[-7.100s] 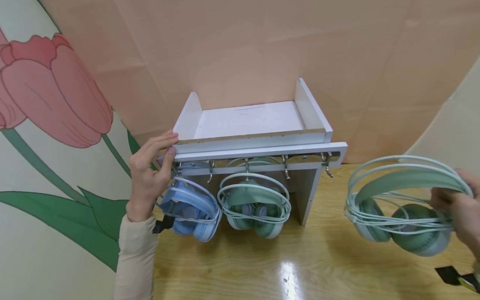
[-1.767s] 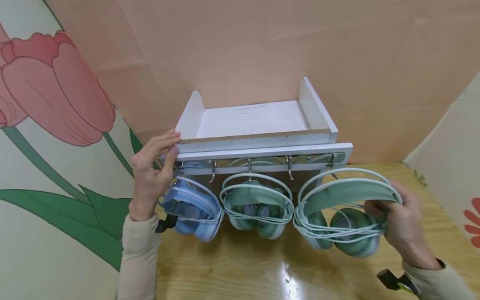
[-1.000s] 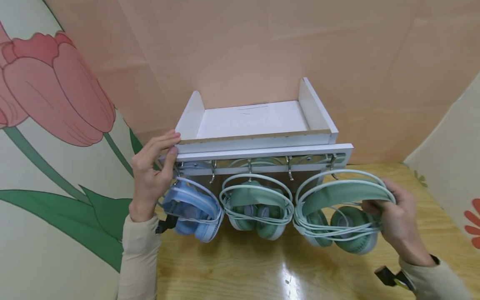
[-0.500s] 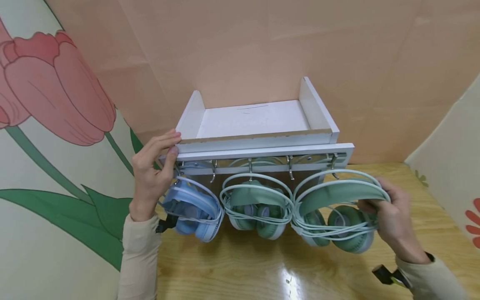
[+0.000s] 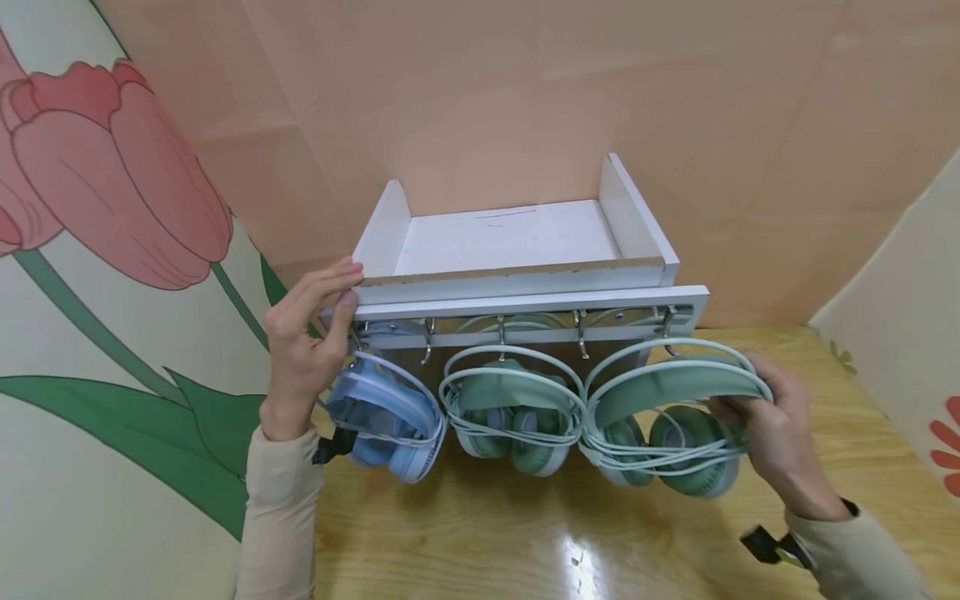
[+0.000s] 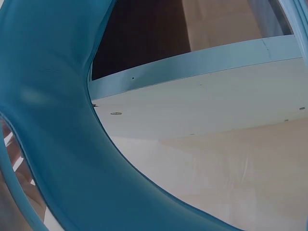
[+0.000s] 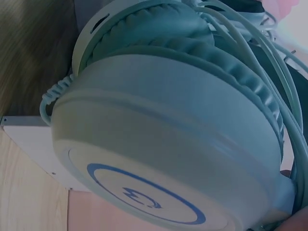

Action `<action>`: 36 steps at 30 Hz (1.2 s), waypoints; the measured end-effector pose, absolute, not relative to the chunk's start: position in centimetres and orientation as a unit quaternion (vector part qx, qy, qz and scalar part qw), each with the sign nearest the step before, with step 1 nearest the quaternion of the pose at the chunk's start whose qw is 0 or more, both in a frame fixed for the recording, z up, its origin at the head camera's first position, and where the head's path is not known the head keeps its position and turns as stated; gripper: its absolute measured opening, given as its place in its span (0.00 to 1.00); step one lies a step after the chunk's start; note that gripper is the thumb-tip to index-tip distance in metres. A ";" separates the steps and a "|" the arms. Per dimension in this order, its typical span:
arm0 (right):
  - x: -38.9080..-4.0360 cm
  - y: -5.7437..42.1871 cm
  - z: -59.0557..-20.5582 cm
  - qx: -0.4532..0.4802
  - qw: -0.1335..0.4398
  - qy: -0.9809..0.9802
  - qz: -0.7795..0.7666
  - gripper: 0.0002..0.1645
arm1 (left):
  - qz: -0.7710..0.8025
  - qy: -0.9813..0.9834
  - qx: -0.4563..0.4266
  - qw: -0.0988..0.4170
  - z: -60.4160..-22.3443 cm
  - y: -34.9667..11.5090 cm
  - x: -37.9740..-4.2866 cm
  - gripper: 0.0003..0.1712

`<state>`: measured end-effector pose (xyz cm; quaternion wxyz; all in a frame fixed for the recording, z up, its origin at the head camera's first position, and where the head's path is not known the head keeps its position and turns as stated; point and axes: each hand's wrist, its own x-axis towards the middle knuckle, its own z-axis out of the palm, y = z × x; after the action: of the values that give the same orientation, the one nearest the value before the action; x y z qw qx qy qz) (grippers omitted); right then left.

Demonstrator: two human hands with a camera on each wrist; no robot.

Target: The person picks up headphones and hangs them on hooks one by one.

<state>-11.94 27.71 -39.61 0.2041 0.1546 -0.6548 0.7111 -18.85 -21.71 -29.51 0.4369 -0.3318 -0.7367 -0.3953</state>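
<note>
My right hand [image 5: 783, 433] grips the right side of green headphones [image 5: 678, 385], their cable looped in a coil, just under the rightmost hook [image 5: 668, 325]. In the right wrist view a white earcup [image 7: 159, 125] with a blue ring logo fills the middle. My left hand [image 5: 306, 342] holds the left front corner of a white shelf [image 5: 517, 237], fingers on top and thumb at the front. Below that hand hang blue headphones [image 5: 393, 400], whose band [image 6: 62, 96] crosses the left wrist view. Another green pair of headphones [image 5: 510, 390] hangs at the middle hook.
A white rail [image 5: 517, 304] with several metal hooks runs along the shelf's front. The shelf stands on a wooden surface [image 5: 487, 533] against a tan backing [image 5: 525, 92]. On the left, a wall carries a painted tulip [image 5: 142, 175]; a pale wall [image 5: 900, 275] rises at right.
My right hand has brought the green headphones in from the far right to the rightmost hook, drifting slightly left lately. The left hand keeps its hold on the shelf corner.
</note>
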 end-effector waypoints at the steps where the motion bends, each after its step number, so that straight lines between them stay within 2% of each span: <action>1: -12.0 27.8 -39.6 0.154 0.204 -0.662 0.704 0.19 | -0.395 -0.737 -0.331 0.437 -29.5 -21.7 -18.8 0.14; 6: -12.2 28.2 -39.6 0.163 0.209 -0.703 0.660 0.18 | -0.395 -0.740 -0.329 0.435 -29.5 -21.7 -18.7 0.14; 14: -11.9 28.6 -39.8 0.118 0.239 -0.792 0.548 0.17 | -0.395 -0.741 -0.329 0.433 -29.3 -21.6 -18.6 0.15; 31: -11.6 29.0 -39.7 0.136 0.235 -0.806 0.525 0.29 | -0.390 -0.744 -0.328 0.433 -29.4 -21.6 -18.7 0.14; 36: -11.2 28.8 -39.3 0.138 0.215 -0.820 0.512 0.34 | -0.388 -0.744 -0.329 0.434 -29.4 -21.6 -18.7 0.14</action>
<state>-11.19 28.78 -39.27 0.2154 0.1385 -0.8198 0.5121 -18.69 -21.64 -29.35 0.4339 -0.3286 -0.7436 -0.3883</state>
